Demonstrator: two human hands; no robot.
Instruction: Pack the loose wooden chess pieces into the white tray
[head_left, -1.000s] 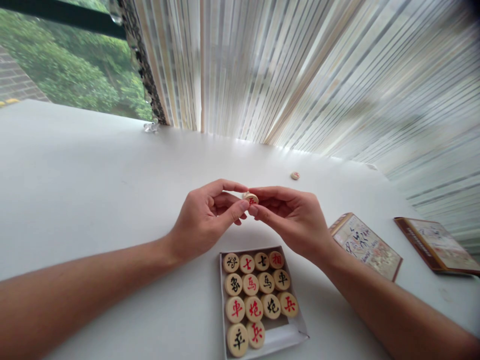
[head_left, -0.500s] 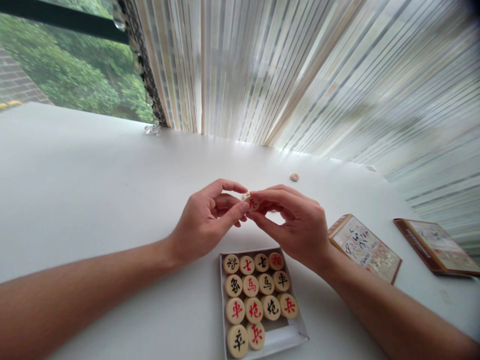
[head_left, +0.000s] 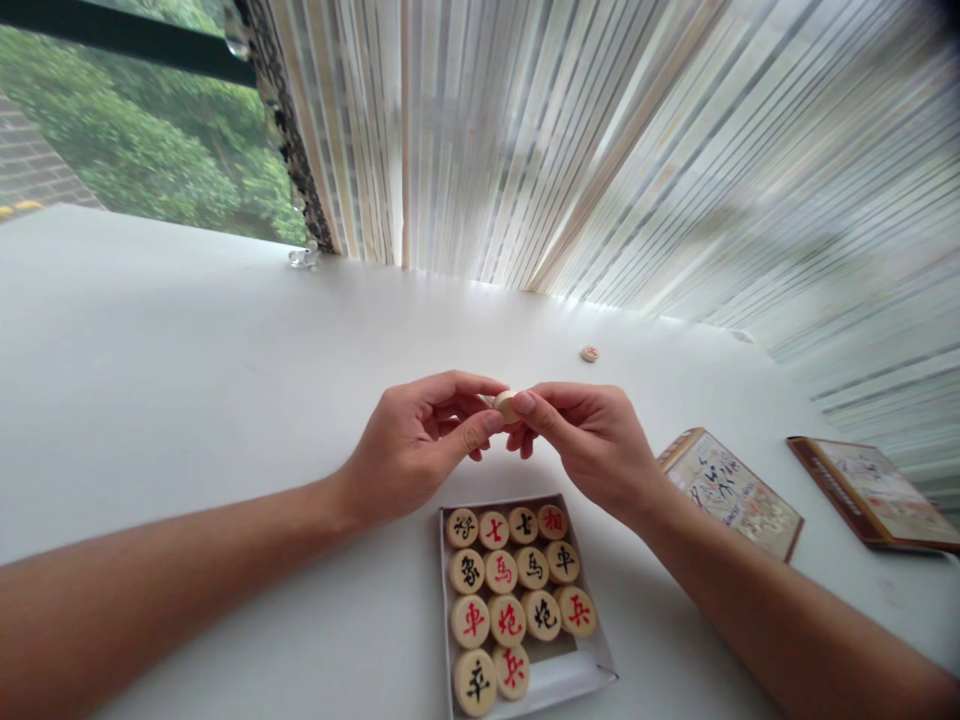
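Observation:
Between the fingertips of both hands is a round wooden Chinese chess piece (head_left: 505, 406), its pale plain side toward me; no character shows on it. My left hand (head_left: 420, 435) pinches it from the left with thumb and forefinger. From the right, my right hand (head_left: 600, 430) grips it, thumb on the near side. Whether a second piece lies behind it is hidden. Below the hands sits an open shallow box (head_left: 574, 678) holding rows of pieces with red and black characters, such as a red piece (head_left: 577, 611) and a black piece (head_left: 475, 682). Its front row has a gap at the right.
One more piece with a red mark (head_left: 590, 354) lies farther back on the white table (head_left: 247, 370). At right are a Chinese chess box lid (head_left: 739, 490) and another printed box part (head_left: 877, 490). A striped string curtain (head_left: 480, 130) hangs along the back edge.
The piece has been turned: the red character that faced me is out of sight, and a plain side shows. My right thumb has moved up onto it. The filled box has not changed.

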